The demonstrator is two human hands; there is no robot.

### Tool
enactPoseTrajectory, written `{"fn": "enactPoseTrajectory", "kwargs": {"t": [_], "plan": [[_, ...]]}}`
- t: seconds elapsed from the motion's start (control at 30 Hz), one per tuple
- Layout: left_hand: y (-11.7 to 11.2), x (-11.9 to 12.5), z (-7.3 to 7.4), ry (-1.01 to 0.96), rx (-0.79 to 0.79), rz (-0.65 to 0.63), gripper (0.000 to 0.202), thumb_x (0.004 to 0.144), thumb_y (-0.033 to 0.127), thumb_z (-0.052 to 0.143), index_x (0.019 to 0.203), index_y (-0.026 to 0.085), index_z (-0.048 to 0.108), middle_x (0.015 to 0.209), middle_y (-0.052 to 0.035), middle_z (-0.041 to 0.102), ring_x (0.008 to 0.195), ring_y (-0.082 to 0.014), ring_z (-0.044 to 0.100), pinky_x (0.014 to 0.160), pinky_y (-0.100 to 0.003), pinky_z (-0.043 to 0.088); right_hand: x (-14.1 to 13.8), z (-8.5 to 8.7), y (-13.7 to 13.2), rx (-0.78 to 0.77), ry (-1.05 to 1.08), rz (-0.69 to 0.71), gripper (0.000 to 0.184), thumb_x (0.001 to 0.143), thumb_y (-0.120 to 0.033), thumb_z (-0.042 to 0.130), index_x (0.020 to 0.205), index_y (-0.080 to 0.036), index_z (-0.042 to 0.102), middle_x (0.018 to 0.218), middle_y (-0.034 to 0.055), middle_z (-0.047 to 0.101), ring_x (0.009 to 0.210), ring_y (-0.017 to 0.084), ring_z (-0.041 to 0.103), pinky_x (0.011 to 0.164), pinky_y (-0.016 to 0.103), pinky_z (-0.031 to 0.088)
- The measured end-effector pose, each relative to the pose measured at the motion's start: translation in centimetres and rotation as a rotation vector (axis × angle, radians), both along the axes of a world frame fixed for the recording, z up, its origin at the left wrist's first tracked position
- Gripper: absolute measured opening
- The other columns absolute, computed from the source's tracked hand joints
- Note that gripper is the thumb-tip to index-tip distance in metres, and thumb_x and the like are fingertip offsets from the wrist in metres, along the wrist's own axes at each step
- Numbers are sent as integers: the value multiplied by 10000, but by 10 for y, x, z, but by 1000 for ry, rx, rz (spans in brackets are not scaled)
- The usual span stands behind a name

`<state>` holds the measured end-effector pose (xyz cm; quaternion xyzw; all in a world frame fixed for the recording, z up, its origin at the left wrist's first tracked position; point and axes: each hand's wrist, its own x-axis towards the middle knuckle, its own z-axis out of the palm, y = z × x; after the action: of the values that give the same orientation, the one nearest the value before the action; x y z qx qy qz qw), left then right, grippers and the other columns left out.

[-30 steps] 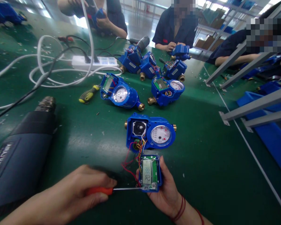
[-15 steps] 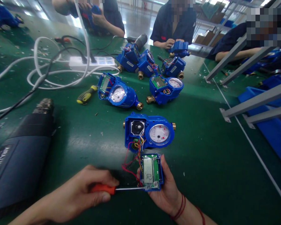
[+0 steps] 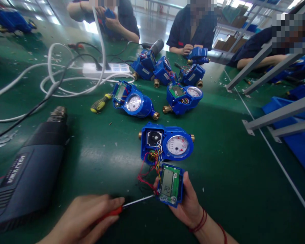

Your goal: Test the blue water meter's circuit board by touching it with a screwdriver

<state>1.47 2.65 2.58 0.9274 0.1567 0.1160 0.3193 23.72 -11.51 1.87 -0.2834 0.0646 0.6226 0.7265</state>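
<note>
The right hand (image 3: 186, 206) cradles a small blue display module (image 3: 170, 185) from below, its fingers wrapped round the casing so the green circuit board and grey LCD face upward, steady enough to be worked on. The left hand (image 3: 87, 218) has its fingers closed on the red handle of a screwdriver (image 3: 127, 205), and the thin steel shaft lies nearly level, its tip at the module's near left corner, where a screw would sit.

Just behind the module, the opened water meter (image 3: 167, 144) rests flat on the green counter (image 3: 226, 169), tied to the module by a loose bundle of red, yellow and other coloured wires (image 3: 152, 162); this short tether keeps the module close to the meter. The meter's body is glossy blue plastic with a round glass dial and brass fittings at both ends.

Left of the meter lies a dark, matte heat gun (image 3: 30, 169) with a metal nozzle. Beyond the meter, more blue meters (image 3: 134, 101) lie with a yellow-handled screwdriver (image 3: 101, 103) and a white power strip (image 3: 106, 68).
</note>
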Motion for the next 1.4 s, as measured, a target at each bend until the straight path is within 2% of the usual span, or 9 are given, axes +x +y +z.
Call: {"fn": "enactPoseTrajectory", "kwargs": {"t": [0.2, 0.37, 0.43, 0.53, 0.7, 0.8, 0.93, 1.07, 1.4], "plan": [[-9, -16, -25, 121, 407, 286, 435, 828, 266, 549, 1244, 279, 424, 957, -40, 609, 771, -173, 567, 668, -289, 407, -5, -2, 0, 27, -176, 21, 537, 720, -502, 661, 1103, -132, 592, 1110, 146, 642, 1064, 232, 578, 962, 366, 403], [-12, 1, -18, 142, 571, 380, 527, 799, 212, 540, 1295, 270, 372, 1141, -149, 463, 953, -323, 482, 773, -452, 358, -10, -4, 0, 94, -244, 15, 479, 742, -368, 687, 1176, -221, 546, 1158, 94, 621, 1137, 221, 518, 1031, 416, 317], [-21, 14, -11, -22, 488, 345, 547, 792, 151, 530, 1301, 254, 360, 1151, -136, 449, 1025, -308, 445, 842, -454, 338, -11, -4, 0, 107, -239, 23, 502, 746, -360, 684, 1200, -214, 528, 1177, 99, 609, 1159, 223, 498, 1045, 417, 297], [-42, 36, -6, -219, 252, 264, 431, 813, 119, 512, 1232, 192, 444, 1079, -92, 482, 985, -196, 472, 827, -310, 407, -12, -6, -1, 125, -229, 38, 528, 741, -361, 686, 1217, -213, 514, 1215, 100, 584, 1186, 227, 472, 1064, 413, 268], [-71, 63, -16, -136, 194, 264, 609, 824, 415, 525, 1305, 83, 355, 1081, -135, 486, 967, -205, 495, 789, -289, 494, -13, -7, -1, 130, -202, 30, 473, 749, -353, 678, 1192, -267, 535, 1228, 57, 580, 1211, 212, 449, 1084, 405, 243], [-78, 68, -22, -124, 184, 292, 619, 809, 409, 554, 1296, 77, 363, 1074, -139, 488, 970, -198, 507, 791, -280, 507, -13, -8, 1, 121, -185, 31, 458, 756, -346, 672, 1189, -279, 536, 1219, 45, 589, 1214, 208, 447, 1087, 404, 242], [-81, 70, -24, -215, 137, 363, 444, 805, 227, 582, 1214, 123, 445, 1036, -100, 498, 956, -164, 517, 835, -261, 483, -14, -9, 2, 126, -194, 44, 533, 741, -353, 687, 1230, -272, 493, 1216, 55, 591, 1213, 213, 449, 1087, 411, 245], [-79, 75, -21, -244, -8, 395, 344, 791, 193, 588, 1114, 152, 478, 1001, -76, 506, 948, -156, 514, 806, -236, 473, -13, -8, 2, 127, -224, 47, 589, 722, -365, 702, 1252, -261, 466, 1176, 71, 617, 1201, 226, 461, 1077, 430, 258], [-64, 90, -5, -38, -451, 406, 191, 651, 113, 554, 797, 185, 455, 779, 6, 499, 687, -127, 495, 599, -239, 425, -13, -11, 1, 107, -263, 43, 535, 712, -353, 711, 1197, -230, 522, 1153, 98, 619, 1139, 256, 507, 1042, 453, 298]]}}
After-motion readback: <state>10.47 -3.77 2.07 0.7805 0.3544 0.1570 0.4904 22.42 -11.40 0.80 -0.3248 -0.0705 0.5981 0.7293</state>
